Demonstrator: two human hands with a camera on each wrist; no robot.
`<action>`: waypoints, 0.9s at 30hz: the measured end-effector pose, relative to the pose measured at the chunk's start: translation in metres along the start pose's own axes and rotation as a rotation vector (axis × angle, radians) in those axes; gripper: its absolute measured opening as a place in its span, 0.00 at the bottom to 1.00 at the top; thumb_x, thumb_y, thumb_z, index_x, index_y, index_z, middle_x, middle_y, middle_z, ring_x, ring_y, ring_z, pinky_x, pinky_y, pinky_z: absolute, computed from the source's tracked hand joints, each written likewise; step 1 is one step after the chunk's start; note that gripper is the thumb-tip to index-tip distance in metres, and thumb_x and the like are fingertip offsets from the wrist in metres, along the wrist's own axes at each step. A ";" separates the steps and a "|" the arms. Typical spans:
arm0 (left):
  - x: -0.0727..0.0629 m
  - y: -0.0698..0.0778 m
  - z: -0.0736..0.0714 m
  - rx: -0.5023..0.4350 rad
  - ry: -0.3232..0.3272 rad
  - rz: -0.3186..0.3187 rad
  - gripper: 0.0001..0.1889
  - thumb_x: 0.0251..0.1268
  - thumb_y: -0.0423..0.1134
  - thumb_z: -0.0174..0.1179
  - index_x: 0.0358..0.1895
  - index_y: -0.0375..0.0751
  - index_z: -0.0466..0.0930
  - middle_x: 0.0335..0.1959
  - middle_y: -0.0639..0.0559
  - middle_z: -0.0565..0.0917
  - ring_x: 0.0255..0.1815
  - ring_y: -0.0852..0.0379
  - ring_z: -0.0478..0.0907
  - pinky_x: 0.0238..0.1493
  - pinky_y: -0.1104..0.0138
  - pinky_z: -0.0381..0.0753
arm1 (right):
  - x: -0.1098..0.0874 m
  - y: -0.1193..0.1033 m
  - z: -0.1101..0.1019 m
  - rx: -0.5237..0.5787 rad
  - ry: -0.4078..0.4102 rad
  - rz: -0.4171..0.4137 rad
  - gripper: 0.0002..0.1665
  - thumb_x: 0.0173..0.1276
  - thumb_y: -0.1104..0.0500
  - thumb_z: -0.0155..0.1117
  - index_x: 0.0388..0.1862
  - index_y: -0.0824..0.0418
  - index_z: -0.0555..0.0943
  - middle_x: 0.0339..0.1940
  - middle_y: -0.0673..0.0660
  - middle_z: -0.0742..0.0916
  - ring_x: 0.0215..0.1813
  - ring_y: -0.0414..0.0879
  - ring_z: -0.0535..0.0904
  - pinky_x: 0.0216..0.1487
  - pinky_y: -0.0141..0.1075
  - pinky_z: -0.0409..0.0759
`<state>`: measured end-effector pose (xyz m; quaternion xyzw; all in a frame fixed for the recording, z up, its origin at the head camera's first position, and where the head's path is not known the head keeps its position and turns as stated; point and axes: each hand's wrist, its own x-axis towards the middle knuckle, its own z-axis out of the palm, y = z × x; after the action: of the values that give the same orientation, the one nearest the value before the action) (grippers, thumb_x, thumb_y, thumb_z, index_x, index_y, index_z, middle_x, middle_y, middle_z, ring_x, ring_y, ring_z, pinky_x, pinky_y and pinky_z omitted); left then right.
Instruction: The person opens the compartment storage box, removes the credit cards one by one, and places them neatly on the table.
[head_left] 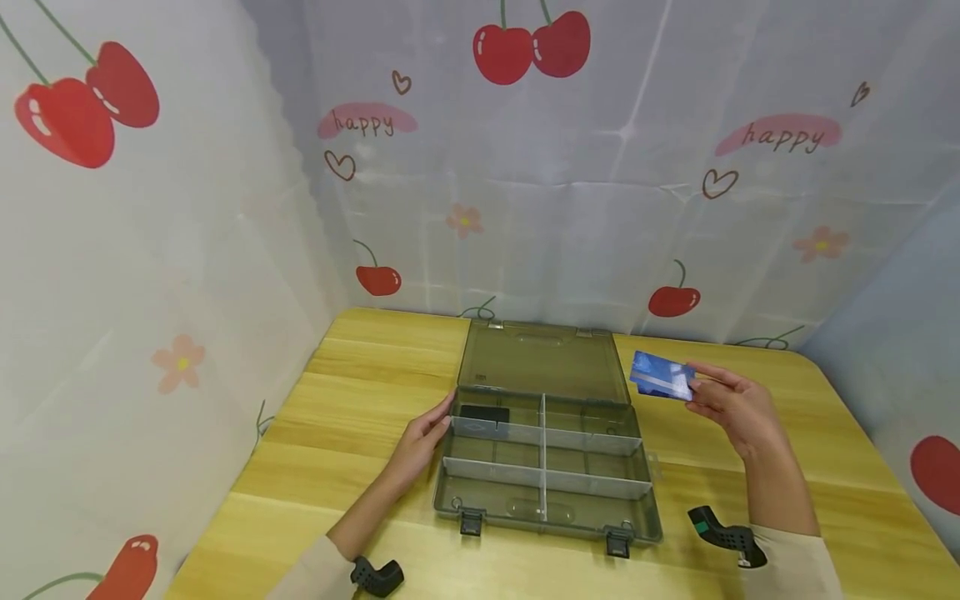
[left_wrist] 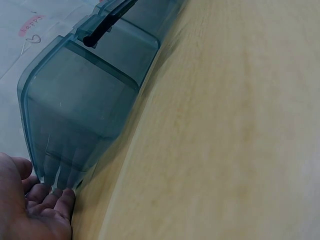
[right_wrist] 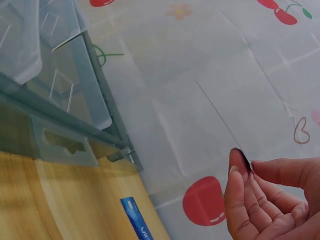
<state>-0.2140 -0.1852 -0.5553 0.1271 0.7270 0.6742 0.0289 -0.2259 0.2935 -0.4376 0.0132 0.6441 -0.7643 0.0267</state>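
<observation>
My right hand [head_left: 738,404] is raised at the right of a plastic compartment box, pinching a blue card [head_left: 663,375] with a pale stripe between thumb and fingers. From the right wrist, that card shows nearly edge-on as a thin line. My left hand [head_left: 420,437] rests against the left side of the olive see-through box [head_left: 551,523], fingertips touching its outer wall near the back left corner. The box's lid [head_left: 543,362] lies folded back behind it. A flat black piece [head_left: 483,414] sits in the back left compartment.
Whitish dividers [head_left: 592,482] split the box into several compartments. Two dark latches [head_left: 470,523] hang at its front edge. In the right wrist view a blue strip with white letters [right_wrist: 136,217] shows on the wooden table [right_wrist: 75,200]. A cherry-patterned curtain [head_left: 525,208] borders the table.
</observation>
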 end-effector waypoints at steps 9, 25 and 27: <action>-0.002 0.001 0.001 0.001 0.005 0.006 0.25 0.83 0.37 0.47 0.78 0.38 0.61 0.79 0.50 0.61 0.81 0.51 0.53 0.77 0.61 0.55 | 0.002 0.007 -0.007 -0.016 0.059 0.028 0.12 0.73 0.64 0.65 0.50 0.51 0.89 0.39 0.46 0.88 0.35 0.43 0.88 0.39 0.33 0.88; 0.000 0.000 0.000 0.003 0.001 -0.003 0.25 0.83 0.38 0.47 0.78 0.38 0.61 0.79 0.51 0.61 0.81 0.50 0.52 0.78 0.59 0.54 | 0.011 0.025 -0.027 -0.083 0.124 0.103 0.11 0.72 0.64 0.67 0.46 0.50 0.89 0.36 0.46 0.87 0.34 0.42 0.87 0.40 0.34 0.88; 0.000 0.000 0.000 0.000 0.001 -0.004 0.25 0.83 0.38 0.47 0.78 0.38 0.61 0.79 0.51 0.60 0.81 0.50 0.52 0.78 0.60 0.54 | 0.011 0.027 -0.029 -0.098 0.129 0.105 0.11 0.71 0.64 0.68 0.47 0.50 0.89 0.36 0.46 0.87 0.34 0.42 0.87 0.40 0.34 0.88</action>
<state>-0.2142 -0.1849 -0.5552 0.1254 0.7274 0.6740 0.0297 -0.2360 0.3172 -0.4696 0.0948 0.6794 -0.7271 0.0259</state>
